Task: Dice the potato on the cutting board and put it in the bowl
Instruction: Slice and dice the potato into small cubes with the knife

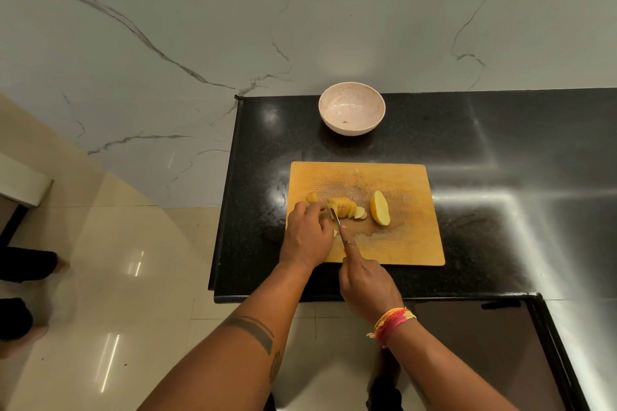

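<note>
A wooden cutting board (394, 177) lies on the black counter. On it a potato half, cut into a fan of slices (345, 207), sits beside an uncut potato half (380, 207) to its right. A small potato piece (312, 197) lies at the left. My left hand (305, 237) holds the left end of the sliced half. My right hand (365, 287) grips a knife (336, 217), forefinger stretched along its spine, with the blade at the slices. A pinkish bowl (351, 108) stands behind the board, with only a speck inside.
The black granite counter (500, 160) ends at a left edge near the board and a front edge just below my hands. A marble wall rises behind. Cream floor tiles lie to the left, where another person's feet (30, 265) show.
</note>
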